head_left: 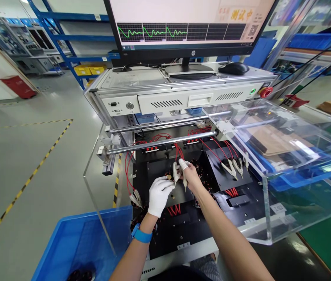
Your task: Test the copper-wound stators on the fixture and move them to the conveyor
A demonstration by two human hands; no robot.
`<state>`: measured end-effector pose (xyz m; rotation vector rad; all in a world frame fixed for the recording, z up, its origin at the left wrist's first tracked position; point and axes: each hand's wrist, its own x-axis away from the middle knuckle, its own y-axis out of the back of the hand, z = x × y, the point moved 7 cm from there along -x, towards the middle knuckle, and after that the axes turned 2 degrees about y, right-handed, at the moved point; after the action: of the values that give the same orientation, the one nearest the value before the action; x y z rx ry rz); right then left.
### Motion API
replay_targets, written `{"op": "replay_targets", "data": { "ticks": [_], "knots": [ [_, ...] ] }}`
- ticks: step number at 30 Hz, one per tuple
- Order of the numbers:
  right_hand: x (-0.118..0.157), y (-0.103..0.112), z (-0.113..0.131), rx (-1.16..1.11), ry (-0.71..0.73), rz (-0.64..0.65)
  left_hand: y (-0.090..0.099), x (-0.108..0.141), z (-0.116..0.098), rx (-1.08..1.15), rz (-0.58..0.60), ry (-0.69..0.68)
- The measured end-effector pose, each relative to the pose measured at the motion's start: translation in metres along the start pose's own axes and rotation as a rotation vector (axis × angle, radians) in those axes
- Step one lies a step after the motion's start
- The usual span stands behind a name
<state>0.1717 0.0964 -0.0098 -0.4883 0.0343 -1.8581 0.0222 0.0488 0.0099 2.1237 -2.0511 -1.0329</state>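
Note:
My left hand, in a white glove, has its fingers bent together near a white clip over the black panel; what its fingertips hold is too small to tell. My right hand, with white finger covers, is closed around white clips with red wires. Beneath and behind the hands lie dark coils with copper-coloured wire. More white clips rest on the right black plate, and another pair lies at the panel's left edge.
A monitor showing green curves stands above. Metal rods cross behind my hands. A clear cover juts out at the right. A blue bin with dark coils sits lower left. A red button is at the upper right.

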Motion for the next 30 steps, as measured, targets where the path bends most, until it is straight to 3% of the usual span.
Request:
{"op": "replay_targets", "data": {
  "ticks": [6,16,19,21,23,25,27,30],
  "knots": [
    [-0.012,0.017,-0.001,-0.181,-0.020,-0.128,0.000,0.000,0.002,0.041,-0.032,0.060],
    [-0.020,0.009,0.001,-0.246,0.011,-0.178,-0.002,-0.004,0.001,0.004,-0.021,0.045],
    [-0.026,0.023,-0.003,-0.125,0.062,-0.207,0.006,0.003,0.001,-0.017,0.003,0.039],
    [-0.027,0.037,-0.005,0.043,0.120,-0.251,0.021,0.016,0.004,-0.074,-0.017,0.034],
    [-0.021,0.049,-0.001,0.257,0.225,-0.288,0.042,0.035,0.013,-0.171,-0.114,0.078],
    [-0.007,0.050,0.012,0.480,0.412,-0.307,0.063,0.056,0.030,-0.265,-0.269,0.230],
    [0.016,0.034,0.030,0.686,0.656,-0.199,0.075,0.072,0.050,-0.306,-0.396,0.453],
    [0.050,-0.015,0.036,0.949,0.933,0.276,0.075,0.079,0.073,-0.236,-0.429,0.719]
  ]
}}
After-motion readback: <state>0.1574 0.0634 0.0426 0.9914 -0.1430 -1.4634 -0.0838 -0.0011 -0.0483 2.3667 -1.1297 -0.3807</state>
